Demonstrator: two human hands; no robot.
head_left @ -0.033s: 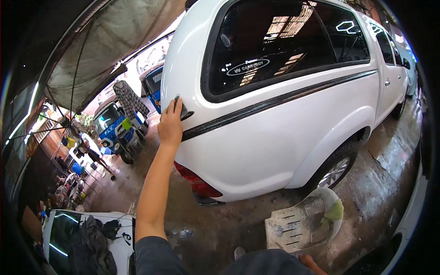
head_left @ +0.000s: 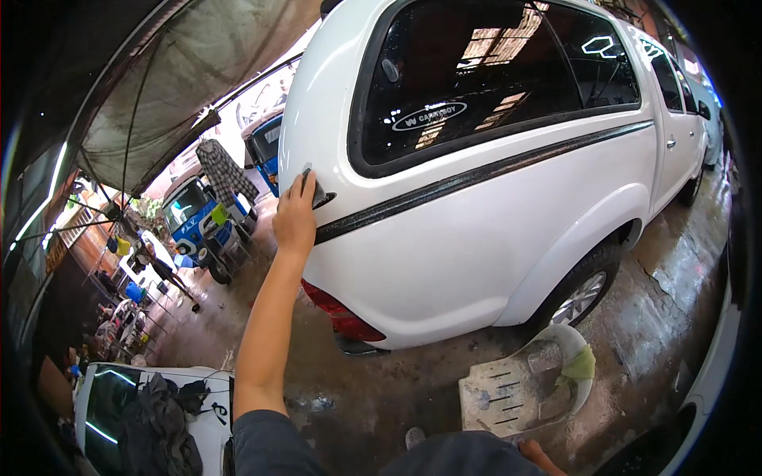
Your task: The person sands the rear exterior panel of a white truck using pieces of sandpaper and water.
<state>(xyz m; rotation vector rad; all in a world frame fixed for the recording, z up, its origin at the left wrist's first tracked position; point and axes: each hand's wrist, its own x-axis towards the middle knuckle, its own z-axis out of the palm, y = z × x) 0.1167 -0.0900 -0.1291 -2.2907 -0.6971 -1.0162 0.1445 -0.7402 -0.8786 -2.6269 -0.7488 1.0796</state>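
My left hand point(head_left: 296, 214) reaches up to the rear corner of a white pickup point(head_left: 444, 270) with a canopy. Its fingers press a small dark grey flat piece point(head_left: 319, 193) against the white panel; whether it is sandpaper or a pad I cannot make out. Just below runs a glossy black stripe point(head_left: 476, 172) along the side. The dark side window point(head_left: 492, 87) lies up and right of the hand, the red tail light point(head_left: 343, 315) beneath it. Only a little of my right hand point(head_left: 540, 458) shows at the lower edge, its fingers hidden.
A worn whitish plastic chair point(head_left: 498, 397) with a yellow-green cloth point(head_left: 579, 365) stands on the wet floor. Dark fabric point(head_left: 159, 428) lies on a white car point(head_left: 214, 397) at lower left. Blue three-wheelers point(head_left: 186, 214) and a person point(head_left: 163, 266) are farther back. Another white vehicle point(head_left: 706, 397) edges the right.
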